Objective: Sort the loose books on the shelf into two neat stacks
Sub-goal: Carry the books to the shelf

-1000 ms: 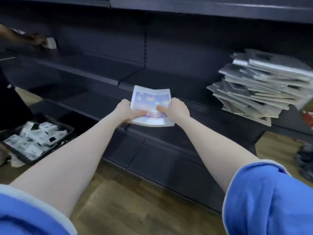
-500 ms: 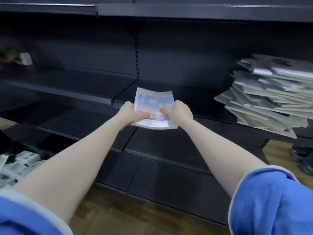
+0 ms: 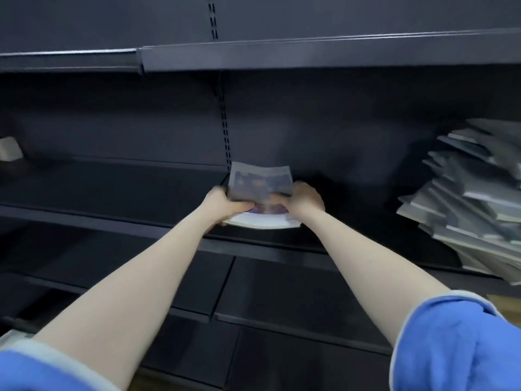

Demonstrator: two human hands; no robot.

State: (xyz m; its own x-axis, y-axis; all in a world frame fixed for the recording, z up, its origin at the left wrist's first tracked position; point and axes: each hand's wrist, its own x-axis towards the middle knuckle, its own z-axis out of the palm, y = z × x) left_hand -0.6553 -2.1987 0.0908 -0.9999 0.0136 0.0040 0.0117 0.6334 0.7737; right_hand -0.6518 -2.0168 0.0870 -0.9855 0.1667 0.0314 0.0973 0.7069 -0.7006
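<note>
At the dark shelf (image 3: 174, 221), a thin book (image 3: 260, 190) is gripped by both edges in left hand (image 3: 222, 203) and right hand (image 3: 304, 197), apparently being set down to start a stack, with the pile (image 3: 473, 198) awaiting sorting.

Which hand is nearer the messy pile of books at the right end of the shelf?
The right hand. It grips the right side of the held books, on the side toward the messy pile; the left hand grips their far side.
</note>
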